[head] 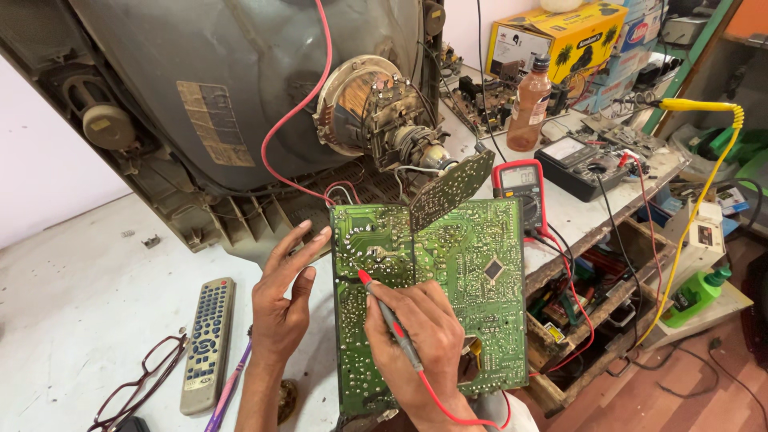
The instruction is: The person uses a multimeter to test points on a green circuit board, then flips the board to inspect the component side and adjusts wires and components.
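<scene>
One green circuit board [448, 296] propped on the white table [72, 320] against one old television [208, 96], one remote [208, 344], one pair of glasses [136, 384], two meters [520, 188]. One bottle [530, 104] part full of brownish liquid. Left hand [282, 308] open, fingers spread, fingertips steadying the board's left edge. Right hand [428, 340] closed around one red probe [388, 316], tip touching the board's solder side.

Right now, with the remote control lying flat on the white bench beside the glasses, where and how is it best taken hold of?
Probably across the long side edges of the remote control, near its middle, coming down from above. It is a long, narrow slab lying face up, with its buttons on top, so the sides are the plain gripping faces. The glasses lie close on its left and a purple pen on its right, so a top approach looks cleanest.
</scene>
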